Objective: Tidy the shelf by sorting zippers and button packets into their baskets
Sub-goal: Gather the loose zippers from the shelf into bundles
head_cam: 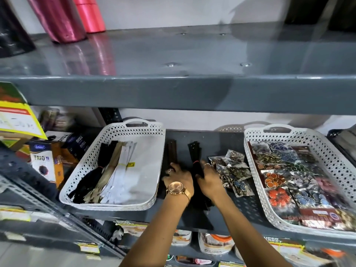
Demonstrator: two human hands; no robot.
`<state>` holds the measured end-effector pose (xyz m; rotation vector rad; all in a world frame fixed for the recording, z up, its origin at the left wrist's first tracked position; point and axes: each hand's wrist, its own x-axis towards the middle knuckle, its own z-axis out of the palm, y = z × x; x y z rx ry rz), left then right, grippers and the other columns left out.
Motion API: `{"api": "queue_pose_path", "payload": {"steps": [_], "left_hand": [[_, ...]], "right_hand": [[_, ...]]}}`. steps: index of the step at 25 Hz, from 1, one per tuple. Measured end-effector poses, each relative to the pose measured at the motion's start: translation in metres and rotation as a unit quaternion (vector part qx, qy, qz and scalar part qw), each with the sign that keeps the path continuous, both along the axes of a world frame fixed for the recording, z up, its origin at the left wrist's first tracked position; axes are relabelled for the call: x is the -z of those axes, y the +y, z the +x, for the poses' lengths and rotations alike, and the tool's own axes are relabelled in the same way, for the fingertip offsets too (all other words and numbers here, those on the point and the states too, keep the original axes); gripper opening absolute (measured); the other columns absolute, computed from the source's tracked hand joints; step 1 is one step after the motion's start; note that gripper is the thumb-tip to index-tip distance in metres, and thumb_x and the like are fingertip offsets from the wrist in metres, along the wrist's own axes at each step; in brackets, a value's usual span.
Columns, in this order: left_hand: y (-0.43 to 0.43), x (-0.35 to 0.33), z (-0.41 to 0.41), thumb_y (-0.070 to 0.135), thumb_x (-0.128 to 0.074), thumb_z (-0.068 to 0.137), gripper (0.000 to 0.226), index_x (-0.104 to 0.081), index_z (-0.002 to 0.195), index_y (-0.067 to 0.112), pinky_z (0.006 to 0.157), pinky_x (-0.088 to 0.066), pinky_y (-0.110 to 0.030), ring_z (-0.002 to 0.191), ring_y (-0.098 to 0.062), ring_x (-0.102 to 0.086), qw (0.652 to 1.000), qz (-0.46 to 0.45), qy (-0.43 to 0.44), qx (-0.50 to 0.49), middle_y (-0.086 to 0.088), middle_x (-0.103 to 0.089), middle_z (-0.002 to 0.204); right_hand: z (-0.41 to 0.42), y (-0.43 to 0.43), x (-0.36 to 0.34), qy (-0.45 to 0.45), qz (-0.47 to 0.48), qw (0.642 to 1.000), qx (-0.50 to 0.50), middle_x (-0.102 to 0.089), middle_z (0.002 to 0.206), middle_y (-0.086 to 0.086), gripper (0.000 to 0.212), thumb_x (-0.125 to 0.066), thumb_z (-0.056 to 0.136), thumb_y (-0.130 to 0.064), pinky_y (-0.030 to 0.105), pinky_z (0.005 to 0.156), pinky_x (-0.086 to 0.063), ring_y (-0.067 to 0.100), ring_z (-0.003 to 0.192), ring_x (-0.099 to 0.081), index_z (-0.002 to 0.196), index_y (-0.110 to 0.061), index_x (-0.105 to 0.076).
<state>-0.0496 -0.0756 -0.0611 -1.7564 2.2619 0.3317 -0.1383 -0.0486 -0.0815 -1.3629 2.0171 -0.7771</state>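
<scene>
**Both hands down on black zipper bundles between two white baskets**

Nearest, reaching in from below: two bare forearms over the front lip of the dark grey metal shelf (192, 137). On the left wrist, a rose-gold wristwatch (175, 188). Left hand (178, 175) pressed flat, fingers spread, onto a bundle of black zippers (171, 151) lying on the shelf just right of the left basket. Right hand (209, 180) curled around the middle of a second bundle of black zippers (195, 151) tied with a red band; grip partly hidden, so hard to say whether closed tight.

Just right of that hand, loose on the shelf: a small heap of clear button packets (232, 170), touching one another, close to but outside the right basket.

To the left, a white perforated plastic basket (84, 162) holding black, beige and white zippers along its left side. To the right, a matching white perforated basket (327, 160) filled with packets of orange, blue, green and gold buttons.

Farther left, stacked cardboard boxes marked TRIO (43, 162). Above and behind, on the upper grey shelf (173, 54), two pink rolls of shiny material (65, 18).
</scene>
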Motion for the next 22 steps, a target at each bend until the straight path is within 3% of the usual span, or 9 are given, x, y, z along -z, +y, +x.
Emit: {"api": "queue_pose_path", "payload": {"steps": [4, 6, 10, 14, 19, 22], "left_hand": [[0.001, -0.003, 0.012, 0.006, -0.039, 0.094, 0.052, -0.029, 0.145, 0.001, 0.103, -0.042, -0.049, 0.136, -0.042, -0.038, 0.999, 0.04, -0.032, 0.009, -0.026, -0.002, 0.159], [0.002, -0.006, 0.021, 0.006, -0.043, 0.092, 0.056, -0.029, 0.146, 0.003, 0.104, -0.041, -0.046, 0.134, -0.042, -0.041, 0.999, 0.042, -0.026, 0.018, -0.021, -0.004, 0.16], [0.004, -0.005, 0.031, 0.006, -0.045, 0.09, 0.059, -0.028, 0.146, 0.008, 0.104, -0.041, -0.045, 0.133, -0.04, -0.041, 0.998, 0.036, -0.028, 0.031, -0.013, -0.004, 0.162], [0.008, -0.004, 0.029, 0.008, -0.044, 0.09, 0.061, -0.024, 0.148, 0.01, 0.104, -0.041, -0.048, 0.134, -0.04, -0.041, 0.998, 0.034, -0.026, 0.043, -0.012, -0.006, 0.162], [0.008, -0.021, 0.019, 0.015, -0.041, 0.091, 0.046, -0.038, 0.138, 0.016, 0.1, -0.044, -0.048, 0.129, -0.039, -0.045, 0.998, -0.034, 0.03, 0.052, -0.014, -0.03, 0.153], [0.005, -0.032, -0.001, 0.017, -0.044, 0.09, 0.038, -0.049, 0.128, 0.014, 0.096, -0.048, -0.043, 0.123, -0.034, -0.051, 0.984, -0.088, 0.119, 0.102, -0.01, -0.051, 0.138]], "right_hand": [[0.005, -0.008, -0.001, -0.033, 0.019, 0.999, -0.024, -0.046, 0.144, 0.015, 0.055, -0.048, 0.091, -0.003, 0.029, 0.112, -0.032, 0.027, 0.135, -0.04, 0.144, -0.007, -0.036], [0.012, -0.008, -0.001, -0.031, 0.035, 0.998, -0.035, -0.047, 0.142, 0.015, 0.054, -0.049, 0.09, -0.007, 0.034, 0.111, -0.035, 0.03, 0.134, -0.042, 0.143, -0.011, -0.037], [0.024, 0.001, -0.009, 0.108, 0.112, 0.987, -0.041, -0.043, 0.136, 0.013, 0.052, -0.049, 0.09, -0.024, 0.042, 0.096, -0.043, 0.037, 0.123, -0.051, 0.14, -0.02, -0.037], [0.031, 0.002, -0.014, 0.231, 0.128, 0.963, -0.046, -0.045, 0.133, 0.012, 0.045, -0.045, 0.092, -0.018, 0.042, 0.088, -0.046, 0.035, 0.118, -0.055, 0.136, -0.013, -0.037], [0.027, 0.005, -0.023, 0.257, 0.14, 0.952, -0.091, -0.057, 0.13, 0.013, 0.042, -0.047, 0.091, -0.014, 0.04, 0.091, -0.049, 0.033, 0.12, -0.057, 0.132, -0.01, -0.042], [-0.006, 0.012, -0.036, 0.277, 0.084, 0.957, -0.033, -0.06, 0.126, 0.015, 0.031, -0.043, 0.094, -0.017, 0.041, 0.092, -0.048, 0.034, 0.118, -0.057, 0.122, -0.008, -0.053]]}}
